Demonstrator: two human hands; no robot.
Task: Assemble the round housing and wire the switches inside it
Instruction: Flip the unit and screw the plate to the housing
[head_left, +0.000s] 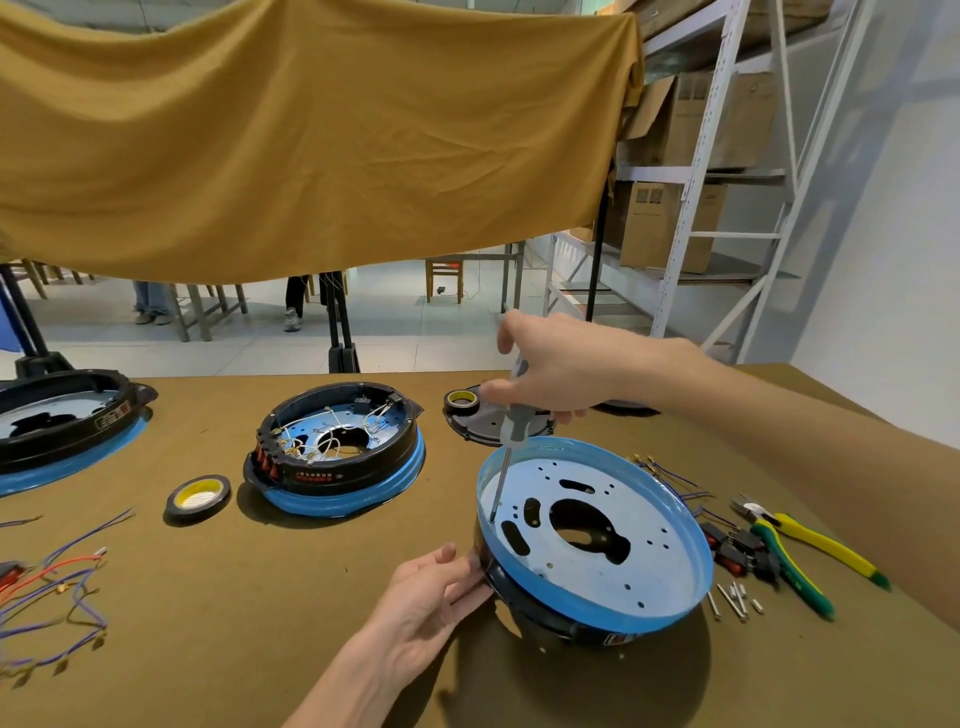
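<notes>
A big mustard cloth (311, 140) hung over the far side of the bench, metal shelving (701, 171) with cartons behind it at right. The table (270, 597) was covered in brown fabric. At far left sat one round housing (62, 421), partly cut off by the frame. Mid-table stood a finished housing (337, 447), black ring on blue base, red switches in its side and white wires inside.

The housing being worked on (597, 540) was front right, tilted toward the camera, blue-rimmed metal plate up, black ring under it. No switches or wires in it yet, so I'd say early stage: fastening the plate. It looked like stiff sheet metal and hard plastic, light enough to tip one-handed, the glossy rim probably slippery; best held by the black outer ring, not the thin blue lip.

The left hand (431, 597) did that, fingers fairly straight and pressed to the ring's left side, steadying rather than gripping. The right hand (545, 374) was clamped round a grey-handled screwdriver (511, 426), shaft upright, tip down at a hole near the plate's left edge.

Smaller stuff: yellow-green pliers (795, 545) and loose rocker switches (737, 551) right of the housing, screws (732, 597) just below them, blue leads (675, 483) behind. A black cover (483, 426) with a tape roll (462, 400) on it; another tape roll (198, 498) mid-left; a wire bundle (52, 597) far left.
</notes>
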